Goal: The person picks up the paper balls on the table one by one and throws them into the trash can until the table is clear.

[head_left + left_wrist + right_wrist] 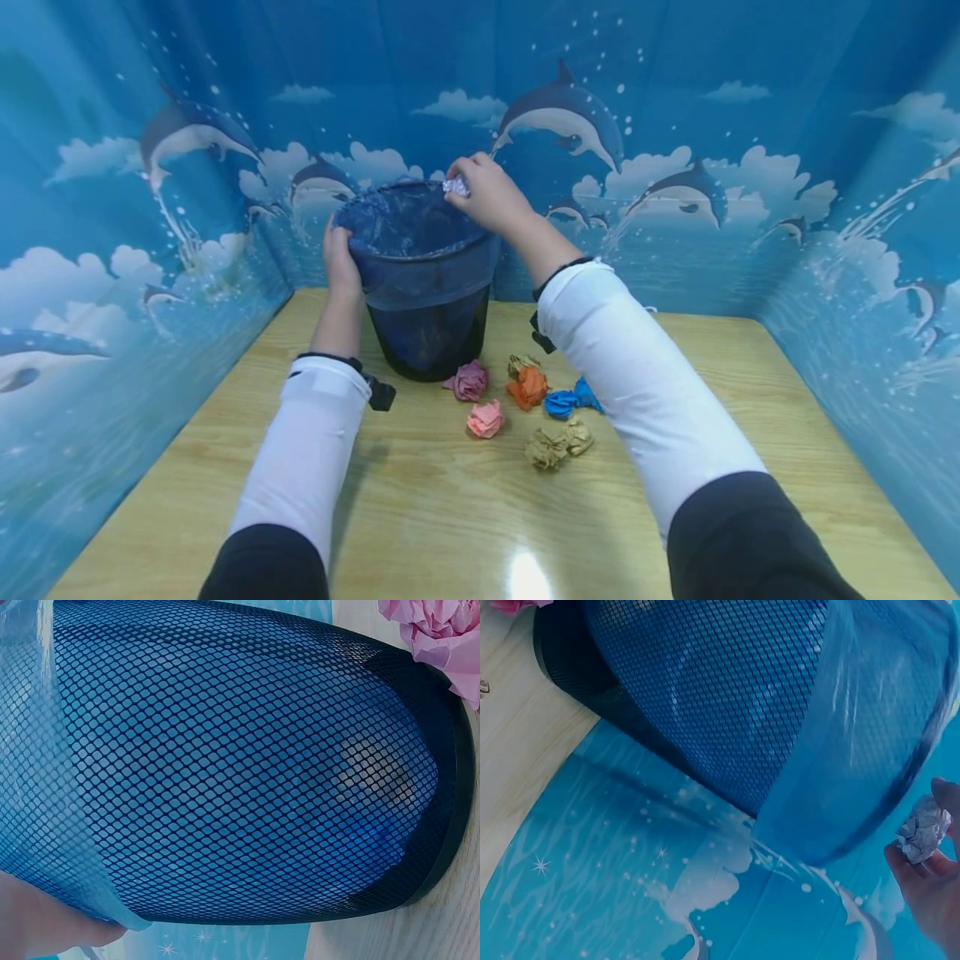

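Observation:
A black mesh wastebasket [431, 333] stands at the back of the table, a translucent blue bag [420, 279] lining it and folded over its rim. My left hand [342, 262] grips the rim on the left side, with the thumb near the top edge. In the left wrist view, part of that hand [56, 919] lies against the bag's fold. Pinched in my right hand [491, 192] is a crumpled whitish paper ball [924, 829], held by the basket's right rim. Through the mesh, a pale shape and something blue show dimly near the bottom.
Crumpled papers lie before the basket: mauve [468, 381], pink [486, 419], orange [528, 387], blue [573, 400] and several tan ones [546, 450]. Dolphin-printed curtains [675, 100] enclose the wooden table [420, 517] at the back and sides.

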The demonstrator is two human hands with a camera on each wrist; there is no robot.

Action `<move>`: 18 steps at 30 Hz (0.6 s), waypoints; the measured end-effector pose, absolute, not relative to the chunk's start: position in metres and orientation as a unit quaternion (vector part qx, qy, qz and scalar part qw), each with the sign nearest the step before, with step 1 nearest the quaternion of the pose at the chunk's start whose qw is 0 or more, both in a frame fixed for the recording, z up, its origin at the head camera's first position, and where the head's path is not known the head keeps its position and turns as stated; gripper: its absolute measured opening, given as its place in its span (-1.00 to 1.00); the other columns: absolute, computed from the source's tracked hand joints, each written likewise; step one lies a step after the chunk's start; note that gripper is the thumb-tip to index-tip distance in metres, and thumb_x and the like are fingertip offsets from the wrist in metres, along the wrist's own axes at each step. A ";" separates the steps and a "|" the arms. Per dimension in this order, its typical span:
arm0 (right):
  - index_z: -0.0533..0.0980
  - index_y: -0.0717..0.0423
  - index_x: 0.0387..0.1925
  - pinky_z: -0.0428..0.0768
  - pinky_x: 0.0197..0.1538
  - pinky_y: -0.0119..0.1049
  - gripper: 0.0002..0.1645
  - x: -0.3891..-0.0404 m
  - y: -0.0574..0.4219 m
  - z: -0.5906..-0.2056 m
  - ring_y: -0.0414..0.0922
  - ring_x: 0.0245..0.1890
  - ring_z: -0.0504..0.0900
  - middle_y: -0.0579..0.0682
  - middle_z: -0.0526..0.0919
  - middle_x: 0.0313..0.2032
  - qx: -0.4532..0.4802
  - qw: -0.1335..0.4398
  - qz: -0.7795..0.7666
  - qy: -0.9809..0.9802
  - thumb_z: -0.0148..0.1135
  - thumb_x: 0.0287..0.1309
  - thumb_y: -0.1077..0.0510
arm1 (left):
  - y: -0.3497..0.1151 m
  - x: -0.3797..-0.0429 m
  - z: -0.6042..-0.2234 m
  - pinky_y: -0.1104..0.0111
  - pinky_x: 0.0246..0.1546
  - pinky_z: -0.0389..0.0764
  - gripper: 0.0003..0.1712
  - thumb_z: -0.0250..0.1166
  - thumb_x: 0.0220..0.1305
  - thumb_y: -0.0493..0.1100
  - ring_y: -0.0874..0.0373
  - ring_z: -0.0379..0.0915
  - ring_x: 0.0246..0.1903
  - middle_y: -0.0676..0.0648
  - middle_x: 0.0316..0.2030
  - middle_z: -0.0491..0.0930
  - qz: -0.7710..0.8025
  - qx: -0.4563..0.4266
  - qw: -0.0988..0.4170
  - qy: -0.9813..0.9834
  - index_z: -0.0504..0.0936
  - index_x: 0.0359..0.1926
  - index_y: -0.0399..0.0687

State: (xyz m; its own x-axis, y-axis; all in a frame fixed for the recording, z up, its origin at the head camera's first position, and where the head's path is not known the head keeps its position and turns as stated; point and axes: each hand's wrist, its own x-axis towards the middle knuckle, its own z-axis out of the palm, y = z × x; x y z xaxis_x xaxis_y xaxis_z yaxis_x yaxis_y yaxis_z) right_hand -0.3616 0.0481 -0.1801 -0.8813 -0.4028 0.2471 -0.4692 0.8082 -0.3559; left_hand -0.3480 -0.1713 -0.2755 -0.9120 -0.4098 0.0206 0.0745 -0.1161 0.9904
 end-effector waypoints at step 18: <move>0.40 -0.02 0.22 0.50 0.13 -0.19 -0.53 -0.363 0.029 -0.200 -0.06 0.10 0.46 0.08 0.37 0.22 0.237 0.055 0.186 -0.952 0.02 0.38 -0.09 | -0.171 -0.345 -0.278 0.36 0.32 0.09 -0.28 -0.18 0.32 -0.05 0.23 -0.18 0.49 0.12 0.53 -0.13 -0.736 0.108 0.174 -0.645 0.01 0.52 0.28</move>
State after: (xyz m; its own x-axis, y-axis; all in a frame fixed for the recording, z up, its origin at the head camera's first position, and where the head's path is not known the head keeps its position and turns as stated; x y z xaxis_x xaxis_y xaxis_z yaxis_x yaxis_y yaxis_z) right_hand -0.3635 0.0292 -0.1996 -0.8817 -0.4304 0.1932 -0.4715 0.8187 -0.3278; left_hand -0.3453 -0.1713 -0.2776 -0.9158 -0.3962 0.0659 0.1178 -0.1082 0.9871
